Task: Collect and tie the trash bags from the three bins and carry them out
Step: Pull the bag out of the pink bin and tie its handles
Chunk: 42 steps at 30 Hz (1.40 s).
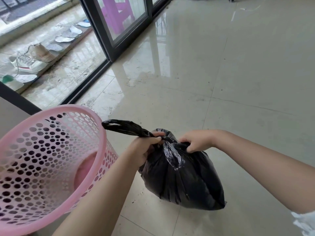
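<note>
Black trash bag sits on the glossy tiled floor, lower centre of the frame, full and bulging, its neck gathered at the top.

Left hand: grip closed tight around the twisted neck of the bag. A long twisted tail of black plastic sticks out from this fist toward the left, ending just beside the rim of the pink bin.

Right hand: fingers curled, grip pinching a fold of bag plastic just right of the gathered neck. Both forearms enter from the bottom edge.

Pink perforated bin: lower left of the frame, tilted with its mouth facing the camera, no liner visible inside. Left forearm crosses in front of its lower right side.

Upper left: dark-framed sliding glass door with its track running diagonally. Beyond it, a ledge holding white sneakers and a row of insoles. A purple object shows through the glass at top centre; cannot tell what it is.
</note>
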Each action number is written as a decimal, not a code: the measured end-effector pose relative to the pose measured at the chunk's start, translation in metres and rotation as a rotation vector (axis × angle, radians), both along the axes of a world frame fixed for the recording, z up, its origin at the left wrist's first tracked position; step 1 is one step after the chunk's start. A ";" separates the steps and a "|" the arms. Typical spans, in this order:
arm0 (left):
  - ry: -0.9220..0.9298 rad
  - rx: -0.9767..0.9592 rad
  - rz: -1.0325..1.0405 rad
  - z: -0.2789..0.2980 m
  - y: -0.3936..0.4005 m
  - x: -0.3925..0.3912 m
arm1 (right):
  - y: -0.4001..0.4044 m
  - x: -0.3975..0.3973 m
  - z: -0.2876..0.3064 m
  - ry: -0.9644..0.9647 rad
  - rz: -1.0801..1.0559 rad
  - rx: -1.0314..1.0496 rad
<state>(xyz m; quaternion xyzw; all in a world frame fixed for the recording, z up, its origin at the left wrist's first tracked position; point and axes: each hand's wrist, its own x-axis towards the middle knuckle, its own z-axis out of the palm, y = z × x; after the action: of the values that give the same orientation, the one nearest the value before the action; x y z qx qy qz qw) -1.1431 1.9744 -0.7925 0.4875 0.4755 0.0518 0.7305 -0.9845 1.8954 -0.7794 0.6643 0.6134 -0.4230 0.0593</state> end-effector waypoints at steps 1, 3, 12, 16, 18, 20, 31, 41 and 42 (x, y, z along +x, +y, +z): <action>-0.030 -0.037 0.035 -0.002 -0.003 0.002 | -0.001 0.001 -0.002 0.005 -0.005 -0.003; -0.098 -0.071 0.089 -0.009 -0.007 0.005 | -0.003 0.001 -0.004 0.006 -0.012 0.002; -0.075 0.173 0.126 -0.021 -0.022 0.000 | -0.010 0.006 -0.010 0.055 -0.031 -0.123; 0.018 0.360 0.335 -0.030 -0.024 -0.005 | -0.011 0.007 -0.010 0.126 -0.167 -0.034; -0.052 0.221 0.348 -0.036 -0.025 -0.007 | -0.008 0.002 -0.012 0.125 -0.270 0.179; -0.082 0.217 0.304 -0.036 -0.024 -0.007 | -0.002 -0.003 -0.011 0.183 -0.376 0.347; -0.201 0.163 0.221 -0.035 -0.025 -0.011 | 0.008 -0.002 -0.016 0.425 -0.268 0.058; -0.006 0.144 0.126 -0.013 -0.019 0.011 | -0.001 0.001 -0.014 -0.135 -0.067 0.535; 0.058 0.156 0.107 -0.014 -0.018 0.011 | -0.004 0.003 -0.017 -0.175 -0.057 0.511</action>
<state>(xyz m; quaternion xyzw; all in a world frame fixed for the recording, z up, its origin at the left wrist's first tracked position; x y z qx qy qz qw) -1.1321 1.9563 -0.8065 0.5183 0.5163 0.1134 0.6723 -0.9819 1.8916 -0.7964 0.7088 0.6737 -0.1971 -0.0696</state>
